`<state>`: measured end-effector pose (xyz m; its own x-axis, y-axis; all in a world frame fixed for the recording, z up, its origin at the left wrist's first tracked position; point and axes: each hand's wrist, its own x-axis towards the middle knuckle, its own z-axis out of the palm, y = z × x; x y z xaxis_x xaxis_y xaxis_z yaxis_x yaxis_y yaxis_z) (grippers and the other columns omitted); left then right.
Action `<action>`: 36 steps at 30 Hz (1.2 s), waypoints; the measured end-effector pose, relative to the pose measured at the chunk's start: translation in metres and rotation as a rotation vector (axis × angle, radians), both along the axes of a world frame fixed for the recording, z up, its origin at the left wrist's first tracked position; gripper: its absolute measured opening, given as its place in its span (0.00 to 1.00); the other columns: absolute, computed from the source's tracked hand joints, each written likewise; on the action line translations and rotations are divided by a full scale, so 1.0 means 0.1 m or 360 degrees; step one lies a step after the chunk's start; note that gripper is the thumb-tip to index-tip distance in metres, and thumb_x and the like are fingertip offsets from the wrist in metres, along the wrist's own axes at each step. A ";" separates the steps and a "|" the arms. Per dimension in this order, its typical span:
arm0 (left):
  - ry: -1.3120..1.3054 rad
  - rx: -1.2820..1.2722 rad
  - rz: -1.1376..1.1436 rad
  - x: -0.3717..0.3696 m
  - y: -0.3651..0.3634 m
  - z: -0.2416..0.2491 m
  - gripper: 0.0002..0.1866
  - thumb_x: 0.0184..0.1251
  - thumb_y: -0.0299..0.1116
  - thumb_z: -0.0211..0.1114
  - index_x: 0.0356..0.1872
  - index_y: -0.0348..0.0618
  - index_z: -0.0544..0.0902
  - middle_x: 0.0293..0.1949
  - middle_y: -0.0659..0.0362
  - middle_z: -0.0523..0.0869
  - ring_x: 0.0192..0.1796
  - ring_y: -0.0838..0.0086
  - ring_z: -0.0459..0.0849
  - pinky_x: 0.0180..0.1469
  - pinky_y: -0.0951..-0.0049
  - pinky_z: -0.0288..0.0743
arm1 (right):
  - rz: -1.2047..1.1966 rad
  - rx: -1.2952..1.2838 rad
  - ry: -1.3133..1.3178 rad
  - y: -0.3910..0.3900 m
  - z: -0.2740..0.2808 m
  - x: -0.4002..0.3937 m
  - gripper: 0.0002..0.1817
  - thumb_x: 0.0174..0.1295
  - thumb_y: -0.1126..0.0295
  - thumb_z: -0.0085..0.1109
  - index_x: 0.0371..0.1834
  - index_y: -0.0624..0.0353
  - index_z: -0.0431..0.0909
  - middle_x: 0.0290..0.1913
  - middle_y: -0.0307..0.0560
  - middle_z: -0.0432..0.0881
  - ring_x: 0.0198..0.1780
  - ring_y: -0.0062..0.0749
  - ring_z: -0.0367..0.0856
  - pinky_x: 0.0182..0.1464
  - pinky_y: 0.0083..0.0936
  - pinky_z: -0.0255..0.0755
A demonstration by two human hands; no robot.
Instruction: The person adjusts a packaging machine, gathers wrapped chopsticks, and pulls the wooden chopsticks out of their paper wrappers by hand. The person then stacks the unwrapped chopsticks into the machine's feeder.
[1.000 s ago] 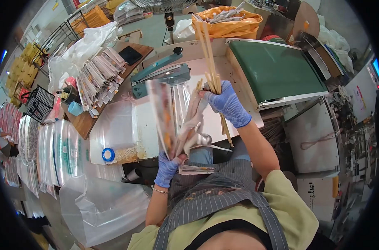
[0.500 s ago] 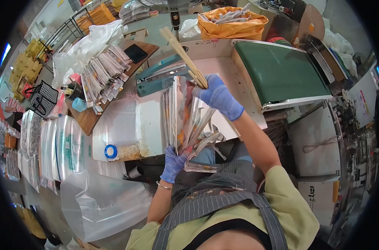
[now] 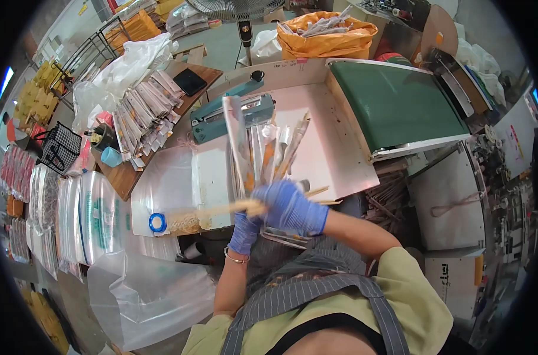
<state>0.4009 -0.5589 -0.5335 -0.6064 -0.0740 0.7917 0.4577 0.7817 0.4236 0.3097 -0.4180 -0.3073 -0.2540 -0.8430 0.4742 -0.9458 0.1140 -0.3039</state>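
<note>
My right hand (image 3: 292, 208), in a blue glove, is closed around several pale wooden sticks (image 3: 213, 209). They lie nearly level, jutting out on both sides of the fist, and their left ends are blurred. Beneath and left of it, my left hand (image 3: 243, 232), also gloved in blue, grips the lower end of a bundle of slim plastic-wrapped packets (image 3: 270, 151) with orange print. The packets fan upward over the white worktop. My right hand hides most of the left fingers and the bundle's base.
A teal heat sealer (image 3: 233, 115) stands behind the packets. To the right slopes a green conveyor belt (image 3: 399, 106). More packets (image 3: 145, 115) are piled on a wooden board at left, near a blue tape roll (image 3: 157, 222) and clear plastic bags (image 3: 100, 207). An orange sack (image 3: 328, 44) stands at the back.
My right hand has come down from above the bundle to beside my left hand. The sticks have swung from steeply upright to nearly level. The packets have spread apart at the top.
</note>
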 end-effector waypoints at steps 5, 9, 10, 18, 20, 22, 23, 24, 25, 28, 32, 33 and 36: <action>-0.0698 0.1956 -0.0347 0.14 0.57 1.43 0.15 0.52 0.24 0.63 0.44 0.38 0.77 0.39 0.61 0.81 0.36 0.83 0.77 0.37 0.79 0.73 | -0.0679 -0.0440 -0.0813 0.12 0.43 -0.53 0.13 0.49 0.62 0.62 0.29 0.60 0.74 0.20 0.52 0.76 0.23 0.43 0.77 0.27 0.31 0.69; -0.0705 0.1993 -0.0353 0.16 0.62 1.40 0.16 0.51 0.21 0.61 0.44 0.36 0.77 0.38 0.60 0.82 0.37 0.82 0.78 0.37 0.79 0.73 | -0.0454 -0.0309 -0.1049 0.11 0.20 -0.77 0.12 0.48 0.64 0.61 0.30 0.60 0.73 0.21 0.50 0.77 0.24 0.45 0.77 0.28 0.33 0.70; -0.0739 0.1926 -0.0325 0.15 0.61 1.39 0.16 0.52 0.21 0.61 0.45 0.36 0.76 0.39 0.60 0.81 0.38 0.82 0.78 0.38 0.79 0.73 | -0.0529 -0.0243 -0.0831 0.11 0.23 -0.76 0.11 0.49 0.66 0.60 0.30 0.60 0.73 0.21 0.50 0.77 0.23 0.45 0.77 0.27 0.33 0.69; -0.0754 0.1936 -0.0350 0.07 0.72 1.29 0.20 0.51 0.19 0.60 0.49 0.35 0.72 0.44 0.58 0.79 0.42 0.78 0.78 0.43 0.78 0.73 | -0.0682 0.0006 -0.0174 0.13 0.13 -0.32 0.11 0.46 0.65 0.61 0.27 0.57 0.72 0.19 0.50 0.75 0.23 0.46 0.76 0.25 0.35 0.69; -0.0830 0.2067 -0.0390 0.04 0.71 1.31 0.21 0.52 0.19 0.60 0.50 0.35 0.71 0.45 0.58 0.78 0.44 0.77 0.78 0.45 0.77 0.72 | -0.0583 0.0026 -0.0244 0.11 0.00 -0.07 0.10 0.46 0.65 0.61 0.30 0.56 0.74 0.20 0.52 0.75 0.23 0.46 0.76 0.26 0.34 0.70; -0.0846 0.2069 -0.0416 0.04 0.68 1.37 0.21 0.53 0.20 0.60 0.51 0.36 0.71 0.46 0.58 0.77 0.45 0.77 0.77 0.46 0.77 0.72 | -0.0451 -0.0140 -0.0561 0.15 -0.07 -0.08 0.09 0.49 0.65 0.60 0.29 0.58 0.75 0.17 0.44 0.74 0.20 0.32 0.75 0.24 0.29 0.70; -0.0825 0.2004 -0.0423 0.04 0.67 1.43 0.21 0.53 0.20 0.60 0.51 0.36 0.71 0.47 0.58 0.77 0.45 0.77 0.77 0.47 0.77 0.72 | -0.0363 -0.0352 -0.0893 0.15 -0.10 -0.16 0.09 0.50 0.66 0.59 0.29 0.59 0.75 0.16 0.42 0.73 0.20 0.27 0.73 0.25 0.27 0.69; -0.0809 0.1935 -0.0429 0.05 0.65 1.49 0.21 0.54 0.20 0.61 0.51 0.36 0.70 0.47 0.58 0.77 0.46 0.76 0.77 0.47 0.77 0.72 | -0.0272 -0.0568 -0.1226 0.15 -0.11 -0.26 0.09 0.50 0.66 0.58 0.29 0.60 0.75 0.15 0.41 0.72 0.20 0.23 0.72 0.25 0.25 0.68; -0.0715 0.1985 -0.0432 0.06 0.68 1.53 0.21 0.54 0.21 0.62 0.51 0.36 0.70 0.47 0.58 0.76 0.45 0.77 0.77 0.46 0.77 0.73 | -0.0489 -0.0591 -0.1481 0.20 0.12 -0.36 0.13 0.52 0.61 0.61 0.26 0.61 0.75 0.15 0.36 0.70 0.19 0.16 0.66 0.21 0.20 0.64; -0.0661 0.1872 -0.0424 0.09 0.69 1.34 0.22 0.53 0.19 0.62 0.51 0.38 0.70 0.48 0.59 0.75 0.46 0.78 0.76 0.47 0.78 0.73 | -0.0675 -0.0708 -0.1880 0.19 0.41 -0.60 0.12 0.52 0.63 0.60 0.23 0.62 0.75 0.14 0.35 0.68 0.16 0.16 0.65 0.17 0.20 0.61; -0.0623 0.2084 -0.0532 0.11 0.74 1.31 0.22 0.51 0.18 0.62 0.50 0.39 0.70 0.47 0.60 0.74 0.47 0.79 0.74 0.48 0.78 0.73 | -0.0571 -0.0463 -0.1943 0.20 0.31 -0.75 0.10 0.53 0.67 0.62 0.23 0.60 0.73 0.13 0.34 0.67 0.10 0.15 0.61 0.11 0.15 0.54; -0.0682 0.2087 -0.0536 0.12 0.71 1.28 0.22 0.51 0.18 0.62 0.50 0.39 0.70 0.47 0.61 0.74 0.47 0.80 0.74 0.48 0.78 0.72 | -0.0579 -0.0430 -0.1985 0.21 0.33 -0.75 0.10 0.53 0.67 0.62 0.24 0.60 0.73 0.13 0.34 0.67 0.10 0.15 0.61 0.11 0.15 0.54; -0.0695 0.2078 -0.0470 0.11 0.73 1.39 0.21 0.50 0.18 0.62 0.48 0.39 0.70 0.44 0.63 0.73 0.44 0.82 0.73 0.47 0.80 0.72 | -0.0424 -0.0336 -0.2332 0.22 0.31 -0.68 0.10 0.52 0.67 0.63 0.26 0.60 0.72 0.13 0.34 0.66 0.10 0.15 0.60 0.11 0.15 0.52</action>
